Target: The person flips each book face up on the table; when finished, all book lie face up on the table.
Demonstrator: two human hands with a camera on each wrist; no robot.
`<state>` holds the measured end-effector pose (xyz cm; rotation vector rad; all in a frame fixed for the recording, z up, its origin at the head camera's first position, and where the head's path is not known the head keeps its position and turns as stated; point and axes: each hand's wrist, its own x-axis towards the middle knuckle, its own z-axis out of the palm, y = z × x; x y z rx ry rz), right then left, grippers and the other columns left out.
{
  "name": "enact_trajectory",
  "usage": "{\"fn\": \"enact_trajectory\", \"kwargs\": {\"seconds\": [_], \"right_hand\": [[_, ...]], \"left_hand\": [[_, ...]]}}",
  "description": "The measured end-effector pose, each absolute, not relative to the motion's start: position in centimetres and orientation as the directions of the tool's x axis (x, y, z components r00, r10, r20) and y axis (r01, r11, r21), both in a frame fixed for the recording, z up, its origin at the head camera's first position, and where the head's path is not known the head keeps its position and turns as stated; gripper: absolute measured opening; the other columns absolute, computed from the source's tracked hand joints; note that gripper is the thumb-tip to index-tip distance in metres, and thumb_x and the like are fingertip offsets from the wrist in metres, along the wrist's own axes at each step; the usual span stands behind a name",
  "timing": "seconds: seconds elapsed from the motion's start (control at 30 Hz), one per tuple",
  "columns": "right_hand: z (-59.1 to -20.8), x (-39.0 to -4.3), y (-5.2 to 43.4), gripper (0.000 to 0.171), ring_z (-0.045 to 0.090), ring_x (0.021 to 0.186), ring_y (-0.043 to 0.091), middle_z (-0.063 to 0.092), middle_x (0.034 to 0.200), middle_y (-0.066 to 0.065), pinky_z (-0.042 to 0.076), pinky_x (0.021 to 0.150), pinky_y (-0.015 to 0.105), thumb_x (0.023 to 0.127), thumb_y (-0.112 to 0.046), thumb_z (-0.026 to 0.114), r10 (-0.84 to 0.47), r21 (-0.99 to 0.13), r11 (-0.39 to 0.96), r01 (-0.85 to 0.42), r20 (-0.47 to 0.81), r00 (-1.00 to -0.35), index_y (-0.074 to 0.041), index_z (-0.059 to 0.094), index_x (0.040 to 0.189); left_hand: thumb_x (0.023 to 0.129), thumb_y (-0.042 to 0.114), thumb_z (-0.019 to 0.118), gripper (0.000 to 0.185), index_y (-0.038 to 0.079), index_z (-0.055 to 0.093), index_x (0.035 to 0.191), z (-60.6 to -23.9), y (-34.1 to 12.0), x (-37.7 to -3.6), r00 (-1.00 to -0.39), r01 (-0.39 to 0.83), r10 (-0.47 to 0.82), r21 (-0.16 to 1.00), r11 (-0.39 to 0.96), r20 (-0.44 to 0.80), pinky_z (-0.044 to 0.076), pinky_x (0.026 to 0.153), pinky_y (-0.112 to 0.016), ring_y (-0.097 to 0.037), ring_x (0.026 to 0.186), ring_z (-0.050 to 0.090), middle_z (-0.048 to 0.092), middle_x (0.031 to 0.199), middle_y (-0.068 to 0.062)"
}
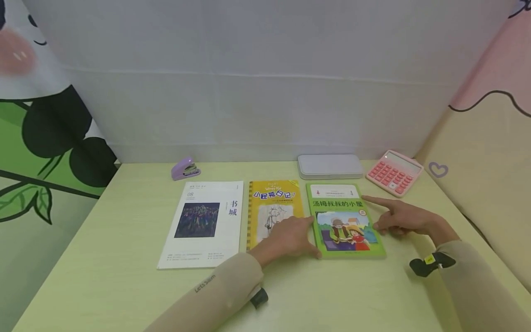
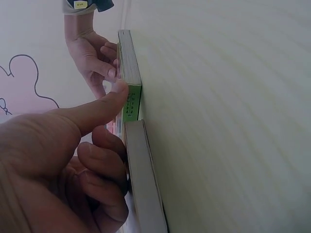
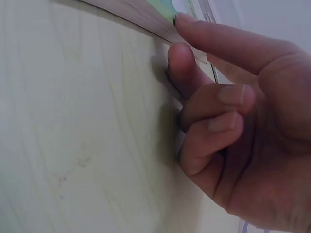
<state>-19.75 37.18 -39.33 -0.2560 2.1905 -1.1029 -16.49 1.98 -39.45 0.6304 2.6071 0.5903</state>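
Green book [image 1: 345, 220]: lies flat on the yellow-green table [image 1: 124, 286], rightmost of three books, just in front of the grey case; both hands are at its sides.
Left hand [image 1: 292, 237]: rests over the lower part of the yellow book, thumb stretched to the green book's near left corner; in the left wrist view the thumb tip [image 2: 119, 90] presses that corner while the other fingers curl at the yellow book's edge. It clamps nothing.
Right hand [image 1: 404, 217]: at the book's right edge, forefinger straight along the top of the cover, thumb against the edge, remaining fingers loosely curled; whether it pinches the cover cannot be told.
Yellow book [image 1: 274, 210]: touching the green book's left side, lower cover hidden by the hand.
White magazine [image 1: 203, 223]: further left, apart.
Grey case [image 1: 330, 166]: at the wall.
Pink calculator [image 1: 394, 173]: right of the case.
Purple stapler [image 1: 185, 168]: back left, small.
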Motion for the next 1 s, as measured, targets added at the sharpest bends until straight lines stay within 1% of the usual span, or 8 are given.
{"fn": "enact_trajectory", "kwargs": {"seconds": [0.13, 0.33, 0.4, 0.7, 0.8, 1.0], "right_hand": [[-39.38, -19.94, 37.10, 0.090, 0.039, 0.053, 0.010, 0.058, 0.078, 0.005, 0.036, 0.050, 0.023, 0.101, -0.016, 0.068, -0.439, -0.774, 0.625, 0.104, -0.459, -0.773, -0.012, 0.012, 0.171], [-39.55, -20.08, 37.29, 0.091, 0.038, 0.052, 0.010, 0.054, 0.074, 0.003, 0.036, 0.049, 0.023, 0.100, -0.017, 0.071, -0.427, -0.775, 0.621, 0.116, -0.459, -0.779, -0.013, 0.013, 0.171], [-39.61, -20.14, 37.33, 0.091, 0.038, 0.052, 0.010, 0.052, 0.072, 0.002, 0.036, 0.049, 0.023, 0.100, -0.017, 0.071, -0.422, -0.772, 0.624, 0.119, -0.461, -0.780, -0.013, 0.014, 0.171], [-39.45, -20.34, 37.36, 0.092, 0.038, 0.051, 0.009, 0.057, 0.074, 0.005, 0.035, 0.049, 0.022, 0.100, -0.020, 0.073, -0.410, -0.762, 0.637, 0.118, -0.464, -0.785, -0.012, 0.015, 0.170], [-39.36, -20.34, 37.27, 0.092, 0.038, 0.051, 0.009, 0.057, 0.074, 0.005, 0.034, 0.049, 0.022, 0.099, -0.021, 0.073, -0.406, -0.759, 0.640, 0.118, -0.465, -0.787, -0.012, 0.016, 0.170], [-39.38, -20.41, 37.16, 0.091, 0.038, 0.051, 0.009, 0.056, 0.074, 0.005, 0.035, 0.049, 0.022, 0.100, -0.021, 0.072, -0.408, -0.758, 0.643, 0.115, -0.465, -0.785, -0.012, 0.015, 0.170]], "left_hand": [[0.078, 0.050, 0.091, 0.091, 0.018, 0.053, 0.154, -39.40, 1.96, -16.56, -0.822, 0.341, 0.506, 0.484, 0.806, -0.263, 0.051, 0.078, -0.033, -0.017, 0.088, 0.058, 0.069, 0.108, -0.002], [0.078, 0.050, 0.092, 0.095, 0.018, 0.050, 0.157, -39.49, 2.03, -16.63, -0.824, 0.331, 0.499, 0.488, 0.808, -0.267, 0.052, 0.081, -0.034, -0.017, 0.091, 0.058, 0.071, 0.121, -0.005], [0.078, 0.050, 0.092, 0.095, 0.018, 0.050, 0.157, -39.56, 2.04, -16.69, -0.825, 0.332, 0.500, 0.489, 0.807, -0.265, 0.053, 0.081, -0.034, -0.016, 0.091, 0.058, 0.071, 0.123, -0.006], [0.078, 0.051, 0.091, 0.098, 0.018, 0.047, 0.160, -39.75, 2.20, -16.79, -0.826, 0.330, 0.498, 0.489, 0.807, -0.265, 0.053, 0.082, -0.035, -0.017, 0.093, 0.059, 0.070, 0.132, -0.008], [0.078, 0.050, 0.091, 0.098, 0.019, 0.046, 0.160, -39.71, 2.23, -16.80, -0.828, 0.321, 0.493, 0.495, 0.807, -0.268, 0.053, 0.083, -0.035, -0.017, 0.094, 0.058, 0.069, 0.134, -0.008], [0.078, 0.049, 0.092, 0.096, 0.018, 0.048, 0.158, -39.76, 2.27, -16.88, -0.829, 0.323, 0.492, 0.492, 0.808, -0.264, 0.053, 0.082, -0.035, -0.017, 0.093, 0.058, 0.070, 0.130, -0.007]]}}
